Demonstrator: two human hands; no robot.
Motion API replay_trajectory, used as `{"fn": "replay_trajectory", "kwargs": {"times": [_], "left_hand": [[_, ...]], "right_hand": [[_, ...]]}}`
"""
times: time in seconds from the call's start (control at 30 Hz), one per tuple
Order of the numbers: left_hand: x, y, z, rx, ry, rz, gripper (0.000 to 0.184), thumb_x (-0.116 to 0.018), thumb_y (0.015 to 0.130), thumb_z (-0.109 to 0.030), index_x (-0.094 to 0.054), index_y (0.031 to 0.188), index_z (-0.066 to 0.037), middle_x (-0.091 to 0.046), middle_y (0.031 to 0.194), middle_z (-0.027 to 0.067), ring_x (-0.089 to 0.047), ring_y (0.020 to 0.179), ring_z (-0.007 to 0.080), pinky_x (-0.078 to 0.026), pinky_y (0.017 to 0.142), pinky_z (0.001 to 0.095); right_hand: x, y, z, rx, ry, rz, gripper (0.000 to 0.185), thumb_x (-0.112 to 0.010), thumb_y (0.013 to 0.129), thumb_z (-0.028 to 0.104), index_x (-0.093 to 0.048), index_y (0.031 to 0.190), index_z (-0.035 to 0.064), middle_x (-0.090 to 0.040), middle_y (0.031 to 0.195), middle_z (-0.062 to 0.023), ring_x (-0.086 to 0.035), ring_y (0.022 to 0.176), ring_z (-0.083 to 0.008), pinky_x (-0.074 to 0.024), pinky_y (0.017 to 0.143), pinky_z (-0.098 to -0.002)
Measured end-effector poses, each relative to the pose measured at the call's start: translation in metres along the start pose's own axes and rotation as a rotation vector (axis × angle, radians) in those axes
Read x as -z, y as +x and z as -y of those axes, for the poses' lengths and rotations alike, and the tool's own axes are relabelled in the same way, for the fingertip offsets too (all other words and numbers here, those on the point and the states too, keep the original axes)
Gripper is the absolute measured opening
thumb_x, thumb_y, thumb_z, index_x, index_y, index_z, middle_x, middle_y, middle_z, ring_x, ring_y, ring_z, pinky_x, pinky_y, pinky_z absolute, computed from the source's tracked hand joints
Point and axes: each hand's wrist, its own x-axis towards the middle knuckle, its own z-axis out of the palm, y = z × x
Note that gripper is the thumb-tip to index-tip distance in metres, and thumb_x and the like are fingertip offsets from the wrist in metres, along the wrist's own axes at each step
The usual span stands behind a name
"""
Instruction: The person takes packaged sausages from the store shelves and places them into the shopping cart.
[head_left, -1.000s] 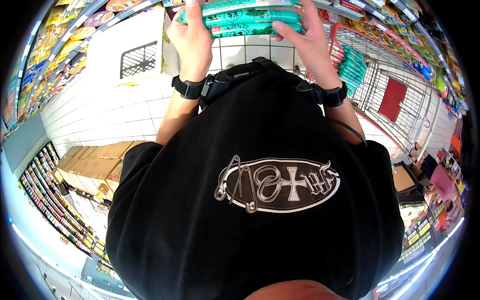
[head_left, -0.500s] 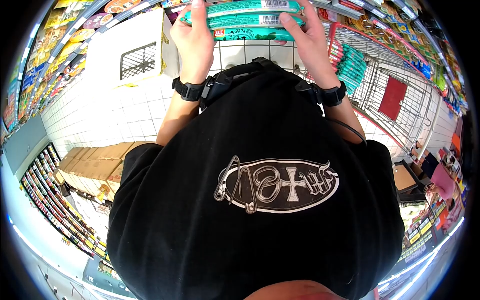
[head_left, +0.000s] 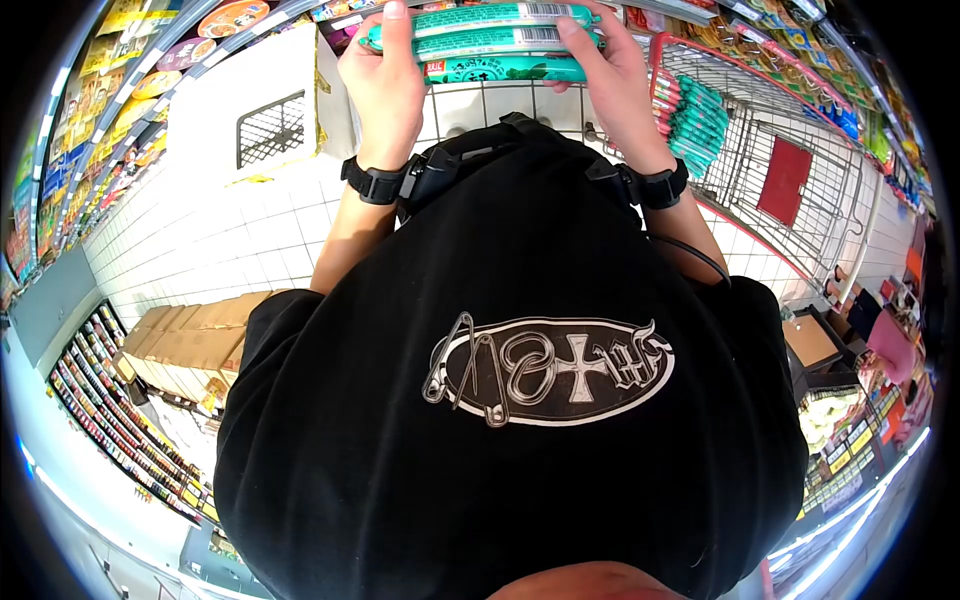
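Three long green-wrapped sausages (head_left: 490,42) lie one above another at the top of the head view, with barcodes and small print on their film. My left hand (head_left: 385,95) grips their left ends, thumb pointing up along the front. At the right ends my right hand (head_left: 612,90) is closed round them, its thumb pressed on the front. The tips of most fingers are hidden behind the sausages. Black straps circle both my wrists.
To the right stands a red-edged wire shopping cart (head_left: 790,180) holding more green sausages (head_left: 697,125) and some red packs. A white box (head_left: 225,110) is at the left. Stocked shelves (head_left: 110,110) line both sides. Brown cartons (head_left: 185,335) sit behind on the left; a person (head_left: 888,345) is far right.
Both hands and the sausages stay almost in place, with a very slight shift left. The view has moved a little, so the cart and box sit slightly differently.
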Motion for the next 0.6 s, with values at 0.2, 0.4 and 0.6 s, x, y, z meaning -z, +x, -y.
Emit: {"fn": "replay_trajectory", "kwargs": {"times": [0.2,0.4,0.6], "left_hand": [[0.001,0.002,0.006,-0.014,0.056,0.005,0.037,-0.042,0.104,-0.030,-0.063,0.099,0.001,-0.064,0.085,0.0035,-0.056,0.075,0.0079,-0.045,0.066,0.0235],[-0.010,0.001,-0.003,-0.090,-0.023,-0.068,0.041,-0.038,0.105,-0.032,-0.062,0.101,0.001,-0.064,0.088,0.0048,-0.055,0.076,0.0090,-0.045,0.066,0.0243],[-0.005,-0.001,-0.008,0.028,-0.033,-0.005,0.041,-0.038,0.105,-0.034,-0.062,0.100,-0.001,-0.063,0.083,0.0025,-0.053,0.068,0.0066,-0.041,0.057,0.0221]], "right_hand": [[0.001,-0.009,0.004,-0.275,0.241,-0.025,0.046,-0.060,0.095,0.010,-0.044,0.138,0.0046,-0.053,0.123,-0.0056,-0.054,0.097,-0.0069,-0.0479,0.077,-0.0199],[0.000,-0.012,0.006,-0.169,0.313,-0.052,0.064,-0.063,0.090,0.001,-0.032,0.145,0.0049,-0.046,0.133,-0.0065,-0.055,0.102,-0.0113,-0.0554,0.076,-0.0248],[0.004,-0.019,-0.006,-0.228,0.336,-0.054,0.069,-0.065,0.088,-0.003,-0.030,0.146,0.0039,-0.056,0.120,-0.0083,-0.060,0.085,-0.0115,-0.0538,0.065,-0.0246]]}}
